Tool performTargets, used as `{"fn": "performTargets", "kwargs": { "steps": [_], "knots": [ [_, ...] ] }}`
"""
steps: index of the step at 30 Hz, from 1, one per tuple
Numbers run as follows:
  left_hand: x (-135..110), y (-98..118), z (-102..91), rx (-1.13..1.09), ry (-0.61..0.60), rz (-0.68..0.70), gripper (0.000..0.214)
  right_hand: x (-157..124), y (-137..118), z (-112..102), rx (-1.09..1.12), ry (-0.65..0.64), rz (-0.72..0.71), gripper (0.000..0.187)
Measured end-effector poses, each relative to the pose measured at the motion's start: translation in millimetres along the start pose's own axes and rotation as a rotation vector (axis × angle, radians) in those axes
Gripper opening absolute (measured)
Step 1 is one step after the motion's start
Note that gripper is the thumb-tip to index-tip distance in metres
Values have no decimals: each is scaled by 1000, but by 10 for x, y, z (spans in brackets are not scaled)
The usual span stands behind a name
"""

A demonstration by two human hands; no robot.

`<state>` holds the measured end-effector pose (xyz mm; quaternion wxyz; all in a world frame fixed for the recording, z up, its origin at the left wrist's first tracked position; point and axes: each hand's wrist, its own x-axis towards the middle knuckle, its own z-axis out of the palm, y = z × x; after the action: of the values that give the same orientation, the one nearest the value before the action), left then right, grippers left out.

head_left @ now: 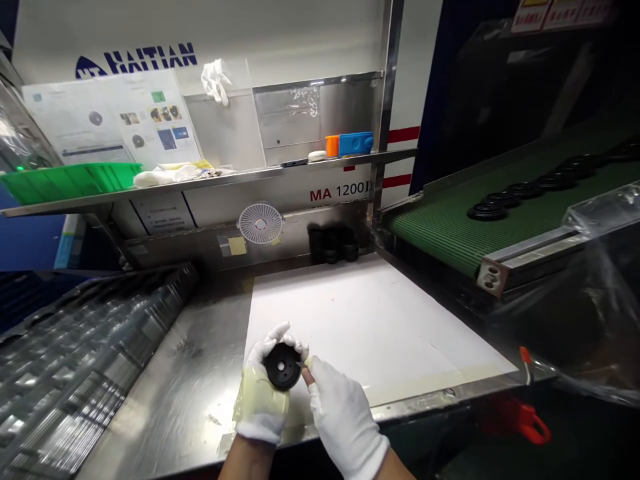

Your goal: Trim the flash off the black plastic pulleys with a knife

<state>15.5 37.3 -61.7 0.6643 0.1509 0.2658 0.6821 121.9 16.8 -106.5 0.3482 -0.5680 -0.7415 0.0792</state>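
Observation:
My left hand (263, 400), in a white glove, cradles a round black moulded part (283, 367) with a central hole. My right hand (343, 417), also gloved, comes in from the right and pinches the part's rim with its fingertips. Both hands are above the near edge of a white sheet (370, 320) on a stainless steel bench (170, 373).
Several black parts lie on a green conveyor belt (465, 230) at the right. A stack of black parts (333, 243) stands at the bench's back. Stacked clear trays (75, 373) lie at the left. Above runs a shelf (210, 183) holding a green tray (70, 180).

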Motion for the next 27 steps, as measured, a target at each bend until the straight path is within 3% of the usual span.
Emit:
{"fn": "performTargets", "kwargs": {
  "steps": [6,10,17,19,24,27],
  "knots": [
    [208,-65,-63,-130,79,14,8,12,-47,121,-68,-28,15,22],
    [259,-68,-69,-199,139,69,19,-5,-110,220,-74,-52,16,19],
    [225,-32,-168,-81,7,-104,33,40,-6,184,-6,-52,34,18],
    [262,-75,-188,-106,-10,-66,29,35,19,178,-3,-53,60,20],
    [345,-193,-141,-201,111,37,26,-12,-22,237,-30,-60,82,20],
    [306,-192,-124,-178,111,97,29,-14,-39,236,-66,-51,66,22]
  ]
}}
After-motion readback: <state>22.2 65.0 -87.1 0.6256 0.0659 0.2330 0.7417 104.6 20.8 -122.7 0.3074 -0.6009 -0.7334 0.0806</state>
